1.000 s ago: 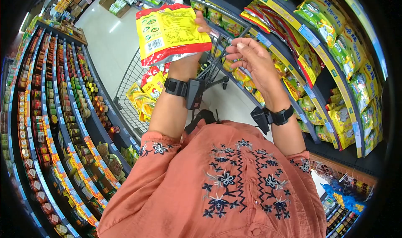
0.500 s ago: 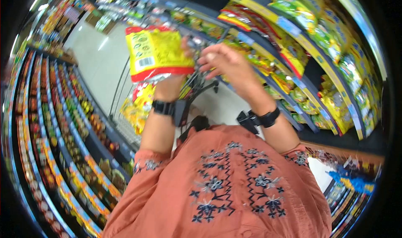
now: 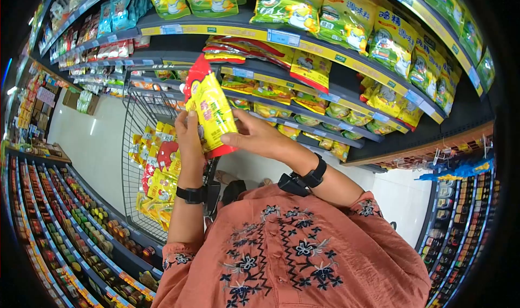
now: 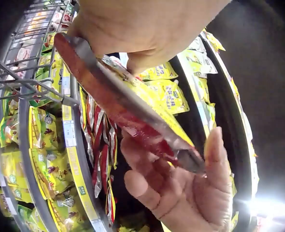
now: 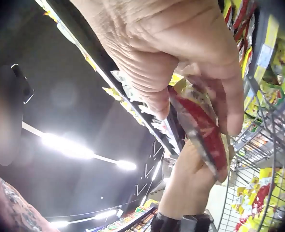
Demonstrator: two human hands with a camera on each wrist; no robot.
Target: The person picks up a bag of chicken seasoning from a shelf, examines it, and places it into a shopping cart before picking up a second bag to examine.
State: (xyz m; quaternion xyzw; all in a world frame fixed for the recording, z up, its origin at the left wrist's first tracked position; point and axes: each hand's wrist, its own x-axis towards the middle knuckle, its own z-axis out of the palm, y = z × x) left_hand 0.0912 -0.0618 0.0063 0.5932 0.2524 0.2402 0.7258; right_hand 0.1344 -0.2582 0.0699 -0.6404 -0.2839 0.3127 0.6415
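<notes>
A yellow seasoning pouch (image 3: 214, 110) with red top and bottom bands is held up between both hands in the head view. My left hand (image 3: 189, 137) grips its left edge near the bottom. On the lower right side, my right hand (image 3: 262, 140) pinches the pouch, thumb across the printed face and fingers behind. In the left wrist view the red bottom edge of the pouch (image 4: 123, 104) runs diagonally between the two hands. The right wrist view shows the same red edge under the right hand (image 5: 176, 48).
A wire shopping cart (image 3: 130, 161) stands at the left with several yellow and red packets (image 3: 160, 186) inside. Ahead and to the right, shelves carry yellow-green bags (image 3: 346, 18) and flat red-yellow pouches (image 3: 311, 69). A shelf of jars (image 3: 81, 216) lines the left.
The pouch has turned from its barcode side to another printed face and stands more upright. My right hand has moved from beside it onto its edge. The view has swung toward the right-hand shelves.
</notes>
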